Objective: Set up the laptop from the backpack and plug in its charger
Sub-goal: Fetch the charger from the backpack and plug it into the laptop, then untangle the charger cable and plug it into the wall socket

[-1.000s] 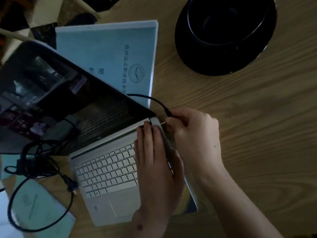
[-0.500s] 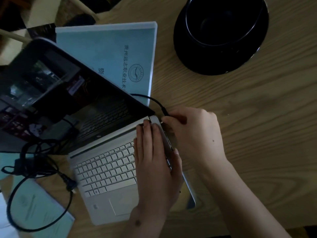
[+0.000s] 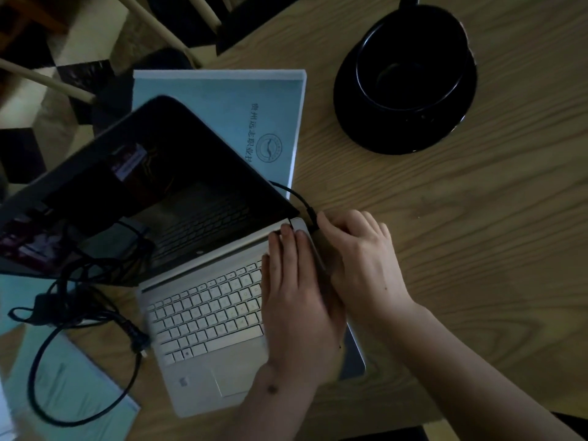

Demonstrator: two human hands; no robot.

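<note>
Silver and open, the laptop [image 3: 203, 316] sits on the wooden worktop [image 3: 445, 218], dark screen tilted back towards the left. Your left hand [image 3: 296, 300] lies flat on its right side, fingers straight over the keys and deck, holding nothing. Your right hand [image 3: 356, 259] pinches the black charger plug [image 3: 312, 218] at the laptop's rear right corner; its cable [image 3: 288, 190] arcs behind the screen. The charger brick [image 3: 54, 303] and coiled lead lie left of the keyboard, over a blue booklet [image 3: 63, 386].
</note>
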